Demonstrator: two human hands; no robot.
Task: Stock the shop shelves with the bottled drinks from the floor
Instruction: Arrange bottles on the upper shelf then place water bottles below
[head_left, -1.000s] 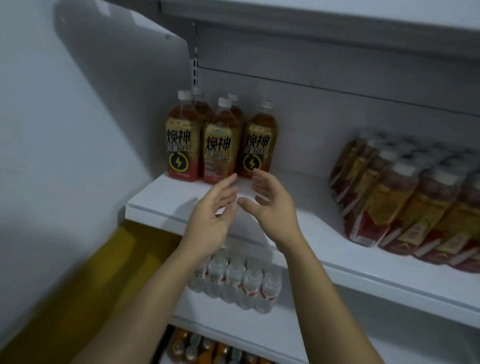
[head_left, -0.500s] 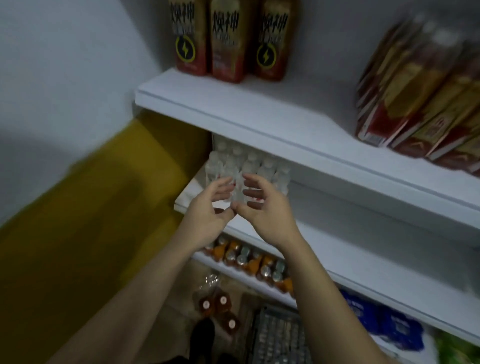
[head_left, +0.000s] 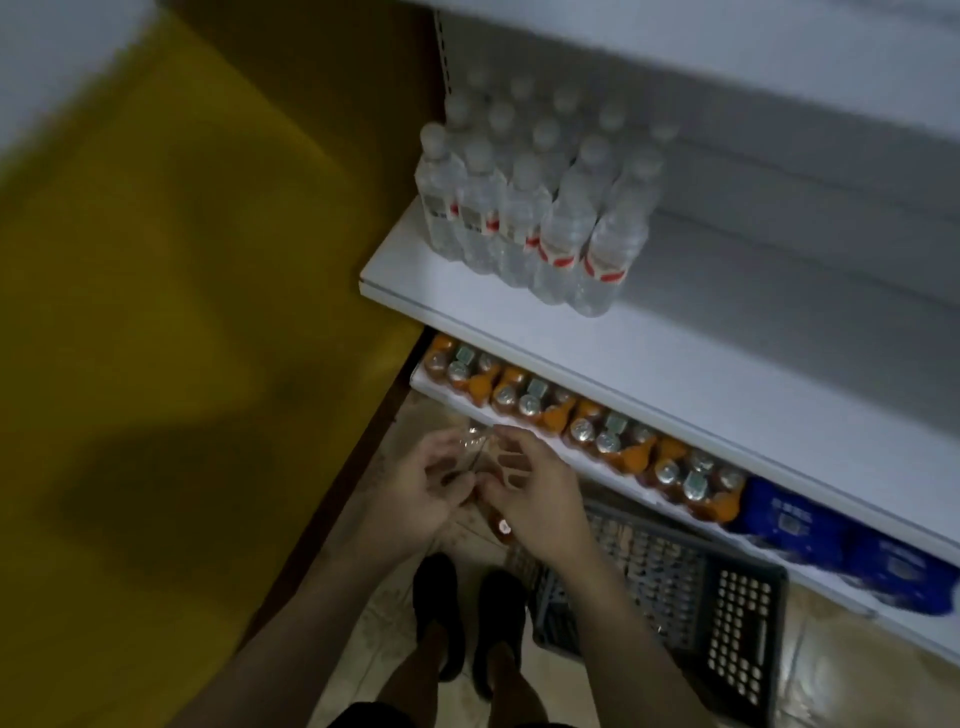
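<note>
From the head camera, looking steeply down, both bare forearms reach forward from the bottom of the frame and meet low in front of the shelving. The left hand (head_left: 415, 491) is turned palm inward with its fingers loosely curled. The right hand (head_left: 537, 496) faces it in the same way, back of the hand up and fingers bent. Their fingertips are close together, nearly touching, and neither hand plainly grips anything.

In the gap below them a brown bottled drink with a pale cap (head_left: 501, 525) stands on the glossy tiled floor (head_left: 841, 675), mostly hidden by the hands. A glint of clear crinkled plastic wrap (head_left: 470, 442) shows just above the fingers (whether they touch it cannot be told).

A pair of dark shoes (head_left: 439, 603) stands directly beneath the hands, beside a dark grey perforated plastic crate (head_left: 670, 587).

Above, a white metal shelf (head_left: 675, 374) carries a block of clear water bottles with red-and-white labels (head_left: 524, 213) at its left end. The shelf below holds a row of orange drink bottles with silvery caps (head_left: 582, 423), with blue wrapped packs (head_left: 789, 519) to their right. A mustard-yellow wall panel (head_left: 156, 260) fills the left side.
</note>
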